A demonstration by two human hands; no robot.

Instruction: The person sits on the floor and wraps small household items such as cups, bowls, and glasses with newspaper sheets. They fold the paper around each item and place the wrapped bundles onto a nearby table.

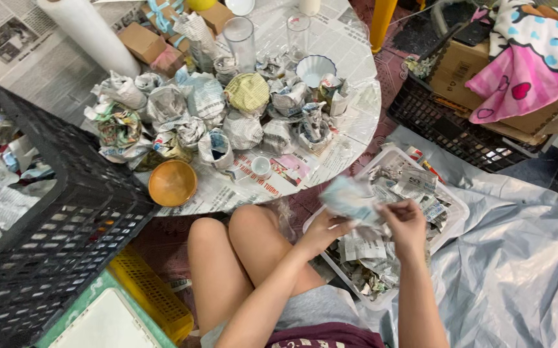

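Blurring in both hands (366, 222), a newspaper-wrapped bundle (351, 198).

Pale blue-and-white printed paper bundle (350, 198), blurred, between left grip (323, 231) and right grip (408, 222). Grey newsprint with black type over the round desk (356, 122), pink patches in places. Orange-brown bowl (172, 183) at the near edge. Small white cup (261, 166) beside it. White fluted bowl (315, 68) farther back. Black lattice crate (53, 219) at left; yellow slatted basket (153, 295) below. Pink cloth (537, 64) with blue, yellow and red heart shapes at upper right. Silver-grey plastic sheet (517, 258) across the floor. White tray (450, 206) of grey paper scraps.
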